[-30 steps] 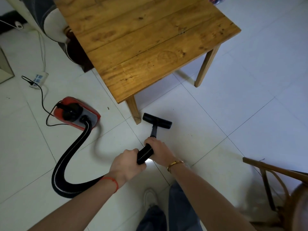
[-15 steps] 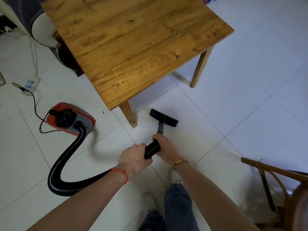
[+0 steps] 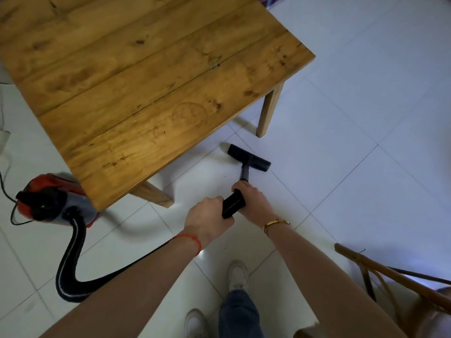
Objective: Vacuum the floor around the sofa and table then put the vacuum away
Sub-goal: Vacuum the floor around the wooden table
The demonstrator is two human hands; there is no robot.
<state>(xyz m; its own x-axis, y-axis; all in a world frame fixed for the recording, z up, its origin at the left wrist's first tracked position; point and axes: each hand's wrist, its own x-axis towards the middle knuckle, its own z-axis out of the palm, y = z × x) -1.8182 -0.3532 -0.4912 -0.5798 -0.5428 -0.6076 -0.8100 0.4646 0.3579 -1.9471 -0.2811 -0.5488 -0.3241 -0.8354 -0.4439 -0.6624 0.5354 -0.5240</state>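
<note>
A red and grey canister vacuum (image 3: 52, 203) sits on the white tiled floor at the left, partly under the wooden table (image 3: 146, 76). Its black ribbed hose (image 3: 73, 269) loops down and runs behind my left forearm up to the wand. My left hand (image 3: 207, 220) grips the rear of the black wand (image 3: 233, 204), and my right hand (image 3: 251, 201) grips it just ahead. The black floor nozzle (image 3: 249, 161) lies flat on the tiles between the table's two near legs, close to the table edge.
A table leg (image 3: 156, 196) stands just left of my hands and another leg (image 3: 269, 108) is beyond the nozzle. A wooden chair (image 3: 390, 276) stands at the lower right. The vacuum's thin cord (image 3: 7, 193) trails at the far left. My feet (image 3: 238, 276) are below my hands.
The nozzle has slid to the right along the table's front edge, away from the near left leg. My hands and view followed it, and the table now covers part of the vacuum.
</note>
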